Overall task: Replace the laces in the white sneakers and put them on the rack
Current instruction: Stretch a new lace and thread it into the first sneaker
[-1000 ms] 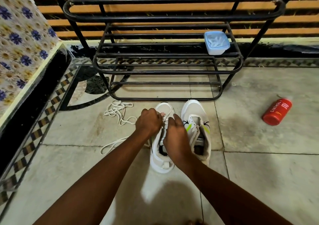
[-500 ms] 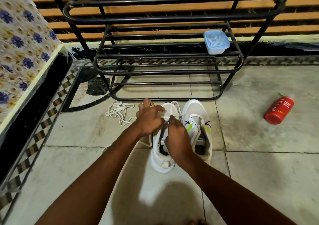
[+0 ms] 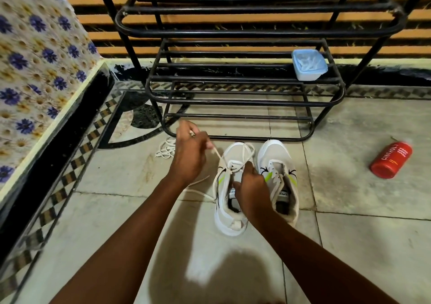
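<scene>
Head view — left hand [image 3: 190,156] pinches a lace [image 3: 218,154] at 10 o'clock of the left sneaker [image 3: 229,187], right hand [image 3: 250,187] grips its tongue.

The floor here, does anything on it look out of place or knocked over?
Yes. A red bottle lies on its side on the tiles, right of the sneakers, rather than standing. A loose heap of white laces also sprawls on the floor left of the left hand, near the rack.

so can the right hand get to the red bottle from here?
Probably yes: the bare floor between the right hand and the red bottle is unobstructed, though the hand is busy holding the left sneaker.
</scene>
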